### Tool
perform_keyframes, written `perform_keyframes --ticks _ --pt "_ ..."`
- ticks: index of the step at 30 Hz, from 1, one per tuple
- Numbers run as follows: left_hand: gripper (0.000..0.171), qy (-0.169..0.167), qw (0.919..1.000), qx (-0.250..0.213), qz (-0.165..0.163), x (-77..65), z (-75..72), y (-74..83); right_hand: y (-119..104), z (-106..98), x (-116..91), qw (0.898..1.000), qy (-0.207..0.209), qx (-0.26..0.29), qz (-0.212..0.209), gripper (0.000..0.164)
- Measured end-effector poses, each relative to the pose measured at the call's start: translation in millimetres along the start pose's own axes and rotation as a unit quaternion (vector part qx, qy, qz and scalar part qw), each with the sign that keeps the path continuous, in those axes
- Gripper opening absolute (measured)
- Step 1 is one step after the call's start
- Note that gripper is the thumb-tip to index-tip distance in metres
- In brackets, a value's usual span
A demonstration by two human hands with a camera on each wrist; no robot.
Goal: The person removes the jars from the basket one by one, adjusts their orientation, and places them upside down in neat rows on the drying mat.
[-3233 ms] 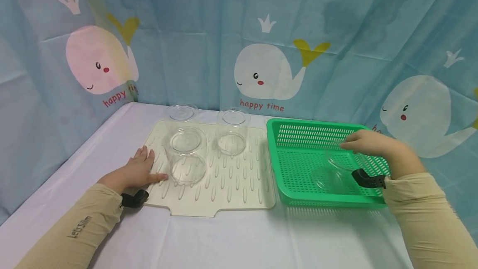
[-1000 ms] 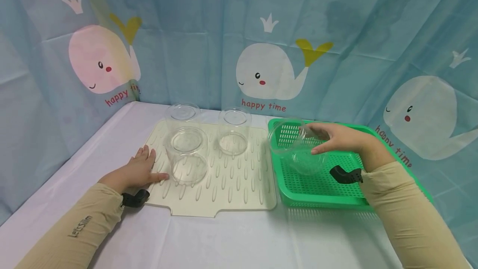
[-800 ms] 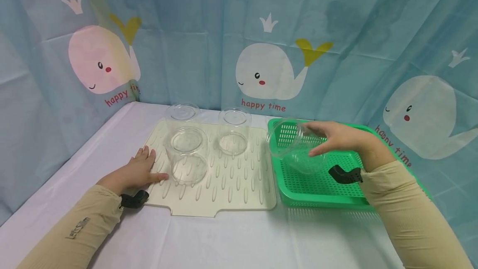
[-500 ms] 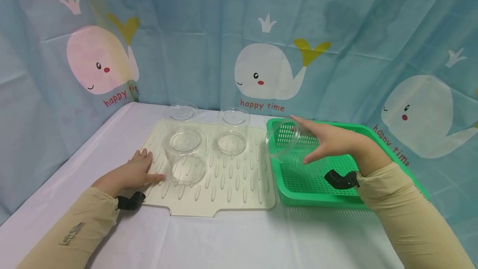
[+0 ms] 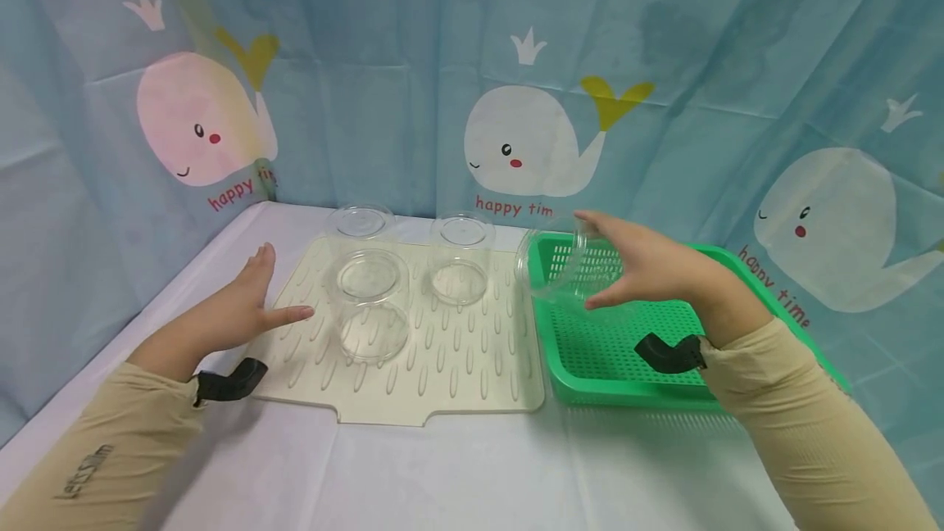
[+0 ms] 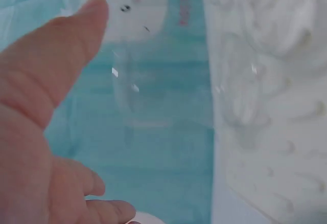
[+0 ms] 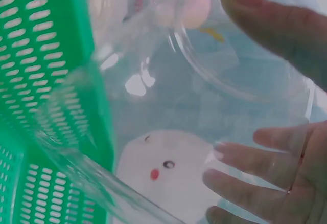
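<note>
My right hand [image 5: 649,260] grips a clear plastic jar [image 5: 549,265] tilted on its side, over the left end of a green basket [image 5: 619,394]. In the right wrist view, the thumb and spread fingers [image 7: 245,191] span the jar's wall. My left hand [image 5: 229,310] is raised over the left edge of a cream ridged mat [image 5: 450,383], thumb apart and nothing held. Three more clear jars stand on the mat: a front one [image 5: 371,310], one behind it [image 5: 361,222], and one to the right [image 5: 460,256]. Their clear walls are hard to make out.
The mat and basket lie side by side on a white cloth [image 5: 509,474]. A blue curtain [image 5: 413,105] printed with whales hangs close behind them. The basket's raised rim [image 5: 556,388] runs along the mat's right side.
My right hand has brought the jar up and leftward from the basket and tipped it further. The left hand, which rested on the mat's edge, has lifted away to the left.
</note>
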State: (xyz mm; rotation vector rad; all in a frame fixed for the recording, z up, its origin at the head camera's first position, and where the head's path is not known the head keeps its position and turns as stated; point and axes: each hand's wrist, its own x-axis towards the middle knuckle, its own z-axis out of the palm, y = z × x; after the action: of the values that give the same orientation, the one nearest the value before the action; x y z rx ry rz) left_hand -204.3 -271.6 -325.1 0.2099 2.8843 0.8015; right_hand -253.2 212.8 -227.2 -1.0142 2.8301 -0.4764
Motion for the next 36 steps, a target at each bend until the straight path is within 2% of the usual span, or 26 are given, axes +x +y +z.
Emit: perform_keyframes --ticks 4,8,12,16,21,25,31,36 --pt "0.12 0.018 0.9992 -0.003 0.034 -5.9 -3.7 20.7 -14.4 -0.5 2.7 0.999 0.042 -0.012 -0.001 0.105" --pt "0.117 0.053 0.9951 -0.008 0.083 -10.2 2.9 47.8 -31.4 3.9 6.0 0.997 0.071 -0.039 -0.007 0.103" --pt "0.114 0.088 0.9842 0.002 0.154 -13.3 17.5 75.4 -50.9 10.0 10.9 0.994 0.081 -0.066 -0.025 0.104" --pt "0.115 0.102 0.9716 0.008 0.213 -15.4 33.2 98.5 -71.5 17.6 15.9 0.991 0.079 -0.094 -0.055 0.104" --pt "0.118 0.103 0.9654 -0.015 0.239 -15.2 52.4 121.8 -90.8 28.4 21.2 0.982 0.086 -0.131 -0.101 0.104" --pt "0.118 0.11 0.9614 -0.043 0.249 -14.5 66.5 133.1 -99.4 34.9 24.7 0.977 0.084 -0.154 -0.12 0.105" --pt "0.114 0.124 0.9512 -0.087 0.268 -12.4 74.8 139.4 -104.3 43.8 28.0 0.971 0.068 -0.187 -0.135 0.105" --pt "0.112 0.123 0.9415 -0.128 0.287 -10.2 83.1 140.7 -105.7 49.8 28.4 0.967 0.043 -0.215 -0.129 0.105"
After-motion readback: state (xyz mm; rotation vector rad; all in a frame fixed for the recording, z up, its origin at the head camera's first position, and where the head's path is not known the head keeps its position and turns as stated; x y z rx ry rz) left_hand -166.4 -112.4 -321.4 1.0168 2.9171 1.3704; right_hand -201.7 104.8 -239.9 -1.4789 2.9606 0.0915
